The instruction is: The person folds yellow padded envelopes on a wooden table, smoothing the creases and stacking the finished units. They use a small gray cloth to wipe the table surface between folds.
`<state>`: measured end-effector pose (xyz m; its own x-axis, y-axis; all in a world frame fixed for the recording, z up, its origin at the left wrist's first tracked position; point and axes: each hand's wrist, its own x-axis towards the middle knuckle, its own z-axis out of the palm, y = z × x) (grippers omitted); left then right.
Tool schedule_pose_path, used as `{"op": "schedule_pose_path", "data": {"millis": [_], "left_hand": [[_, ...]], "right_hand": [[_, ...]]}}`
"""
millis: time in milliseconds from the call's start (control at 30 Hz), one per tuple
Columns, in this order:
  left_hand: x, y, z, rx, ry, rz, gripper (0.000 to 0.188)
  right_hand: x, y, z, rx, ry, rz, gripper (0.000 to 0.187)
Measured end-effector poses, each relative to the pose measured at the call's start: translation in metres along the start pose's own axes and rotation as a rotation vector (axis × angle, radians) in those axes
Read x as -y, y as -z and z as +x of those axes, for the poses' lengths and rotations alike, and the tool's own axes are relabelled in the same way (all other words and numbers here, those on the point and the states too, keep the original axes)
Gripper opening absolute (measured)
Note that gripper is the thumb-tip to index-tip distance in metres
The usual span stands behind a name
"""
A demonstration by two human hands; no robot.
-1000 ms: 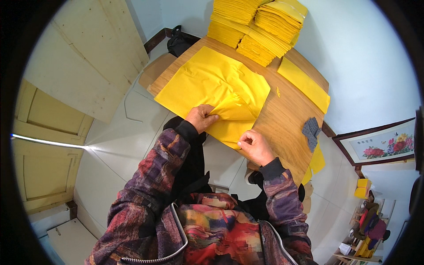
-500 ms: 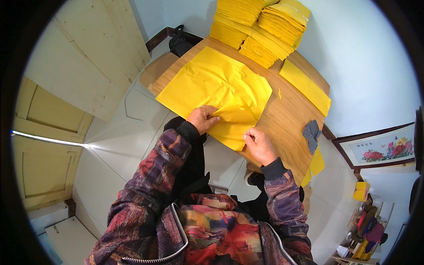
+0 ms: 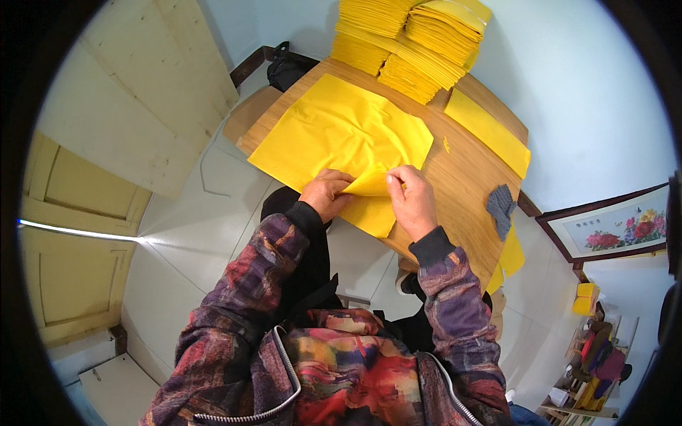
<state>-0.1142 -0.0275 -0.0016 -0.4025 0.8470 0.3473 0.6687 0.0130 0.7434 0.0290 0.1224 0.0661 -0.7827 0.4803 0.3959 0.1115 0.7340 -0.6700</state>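
A wrinkled yellow sheet (image 3: 341, 124), like cloth or soft paper, lies spread over the near left part of the wooden table (image 3: 462, 188). At its near edge my left hand (image 3: 327, 193) is closed, thumb and fingers gripping the sheet. My right hand (image 3: 412, 199) pinches the sheet's lifted near right corner and folds it up and inward. Beneath the raised flap another yellow layer shows, reaching past the table's edge. Several tall stacks of folded yellow sheets (image 3: 412, 50) stand at the table's far end.
A folded yellow strip (image 3: 490, 131) lies along the table's right side, with a small yellow scrap (image 3: 446, 145) nearby. A grey knitted cloth (image 3: 501, 209) hangs at the right edge. A black bag (image 3: 284, 69) sits behind the table; a framed flower picture (image 3: 618, 227) leans at the right wall.
My right hand has moved up and away from me, lifting the sheet's near right corner into a fold. My left hand has stayed nearly in place on the sheet.
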Motion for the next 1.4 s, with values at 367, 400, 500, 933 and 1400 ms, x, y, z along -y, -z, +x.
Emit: {"op": "schedule_pose_path", "data": {"millis": [367, 400, 500, 933, 1400], "left_hand": [[0.004, 0.003, 0.009, 0.031, 0.233, -0.139, 0.021], [0.005, 0.002, 0.008, 0.035, 0.243, -0.154, 0.021], [0.009, 0.001, 0.007, 0.023, 0.229, -0.191, 0.020], [0.008, 0.001, 0.007, 0.004, 0.234, -0.189, 0.022], [0.014, 0.000, 0.007, -0.035, 0.064, -0.060, 0.022]], "right_hand": [[-0.013, 0.003, -0.091, 0.210, 0.099, -0.221, 0.018], [-0.015, 0.002, -0.089, 0.198, 0.104, -0.225, 0.017], [-0.019, -0.001, -0.083, 0.198, 0.084, -0.179, 0.011], [-0.019, 0.004, -0.066, 0.286, -0.102, -0.003, 0.006], [-0.033, 0.027, -0.078, 0.119, 0.014, -0.331, 0.028]]}}
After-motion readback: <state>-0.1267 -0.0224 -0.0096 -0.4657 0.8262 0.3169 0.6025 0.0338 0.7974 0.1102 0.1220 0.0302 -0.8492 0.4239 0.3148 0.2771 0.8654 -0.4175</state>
